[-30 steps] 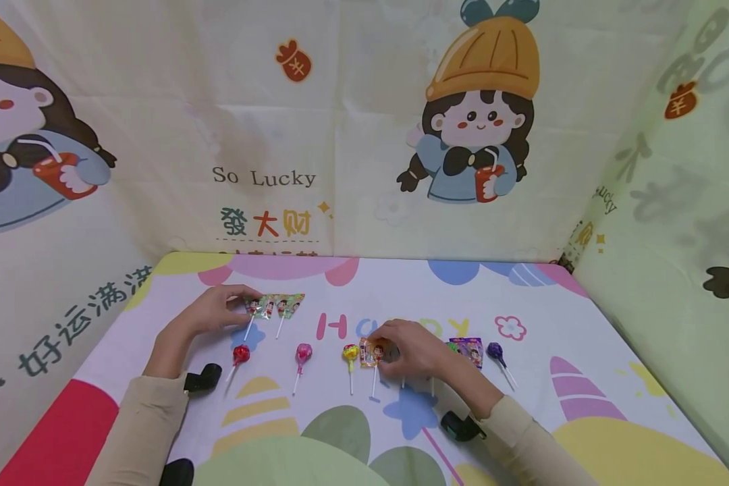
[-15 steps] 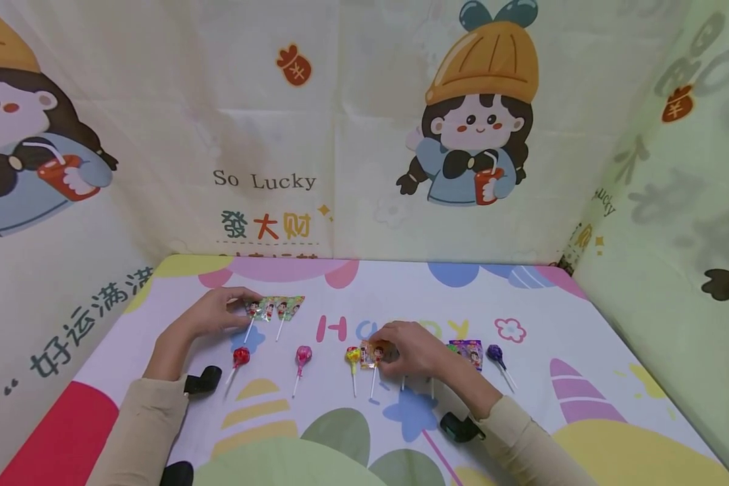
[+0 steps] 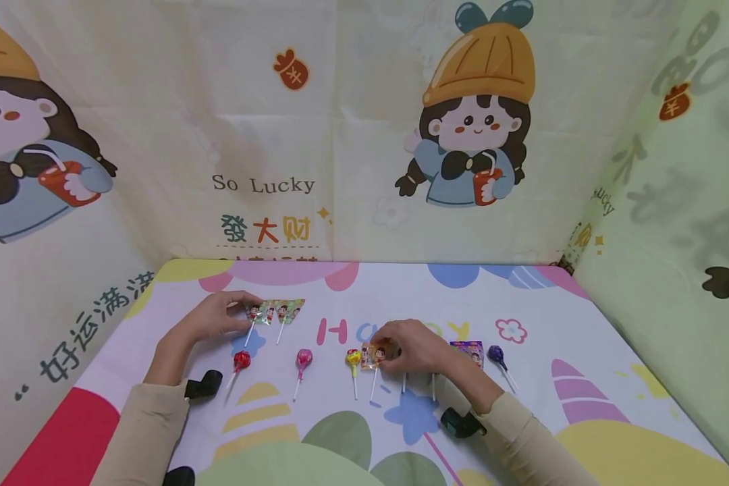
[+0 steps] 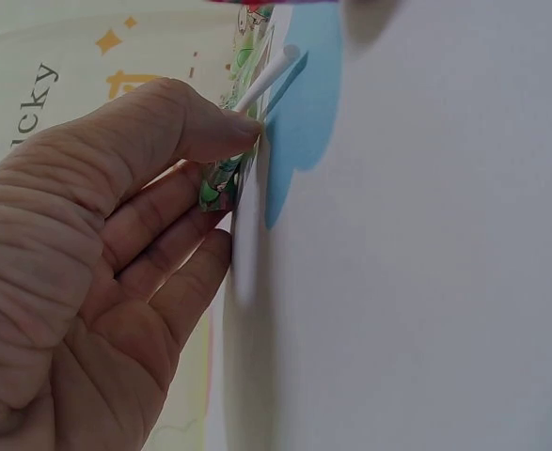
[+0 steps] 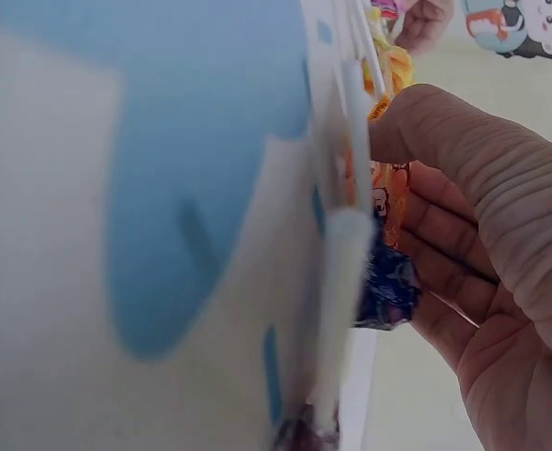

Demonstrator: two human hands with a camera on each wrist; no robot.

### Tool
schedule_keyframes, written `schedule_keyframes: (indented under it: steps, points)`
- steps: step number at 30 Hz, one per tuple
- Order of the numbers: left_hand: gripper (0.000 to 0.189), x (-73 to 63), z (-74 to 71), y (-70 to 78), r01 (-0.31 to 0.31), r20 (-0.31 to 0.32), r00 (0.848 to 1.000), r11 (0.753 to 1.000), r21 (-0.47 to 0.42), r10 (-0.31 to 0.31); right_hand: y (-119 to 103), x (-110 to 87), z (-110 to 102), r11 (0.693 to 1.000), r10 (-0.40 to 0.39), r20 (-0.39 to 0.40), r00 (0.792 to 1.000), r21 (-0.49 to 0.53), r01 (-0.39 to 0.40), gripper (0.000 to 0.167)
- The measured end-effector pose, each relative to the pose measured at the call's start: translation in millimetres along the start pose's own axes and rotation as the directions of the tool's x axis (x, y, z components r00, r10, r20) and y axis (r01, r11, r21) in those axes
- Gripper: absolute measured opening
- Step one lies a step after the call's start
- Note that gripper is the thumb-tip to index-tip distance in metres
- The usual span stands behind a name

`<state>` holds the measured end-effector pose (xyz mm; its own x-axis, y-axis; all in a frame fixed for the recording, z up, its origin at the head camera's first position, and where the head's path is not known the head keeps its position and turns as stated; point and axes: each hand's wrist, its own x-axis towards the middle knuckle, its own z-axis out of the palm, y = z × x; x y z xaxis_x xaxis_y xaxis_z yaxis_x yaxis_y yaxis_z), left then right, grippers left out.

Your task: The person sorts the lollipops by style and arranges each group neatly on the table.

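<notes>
My left hand (image 3: 221, 316) is at the back left of the table and pinches the edge of a green-wrapped flat lollipop (image 3: 255, 312). In the left wrist view its thumb presses the green wrapper (image 4: 221, 183) against the fingers, and the white stick (image 4: 268, 77) points off the tabletop. A second green-wrapped lollipop (image 3: 287, 310) lies right beside it. Near the middle, my right hand (image 3: 416, 347) pinches an orange-wrapped flat lollipop (image 3: 370, 356). Under that palm a dark blue lollipop (image 5: 388, 287) shows in the right wrist view; the head view hides its top.
Along the row lie a red lollipop (image 3: 241, 361), a pink one (image 3: 304, 359) and a yellow one (image 3: 353, 358). Right of the right hand are a purple-wrapped flat lollipop (image 3: 470, 351) and a dark purple round one (image 3: 496, 354). A printed cloth (image 3: 364, 148) hangs behind the table.
The yellow lollipop has shifted slightly right, towards the orange wrapper. Both hands keep nearly the same places and grips. The head view has tilted up a little.
</notes>
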<state>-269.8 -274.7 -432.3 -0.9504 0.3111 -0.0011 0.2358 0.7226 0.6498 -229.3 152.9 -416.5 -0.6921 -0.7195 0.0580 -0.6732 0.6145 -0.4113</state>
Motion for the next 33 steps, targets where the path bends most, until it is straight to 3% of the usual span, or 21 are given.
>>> schedule_keyframes:
  steps: [19,33]
  points:
    - [0.046,-0.3,-1.8,-0.9,0.005,0.004,1.0,1.0,-0.011,-0.005,-8,1.9,-20,0.997,0.067,-0.008,0.998,0.047,-0.067,0.037]
    - [0.045,-0.7,-1.2,1.1,0.004,0.002,1.0,1.0,-0.006,-0.004,-14,22.7,-27,0.999,0.002,-0.045,0.999,0.049,0.001,0.036]
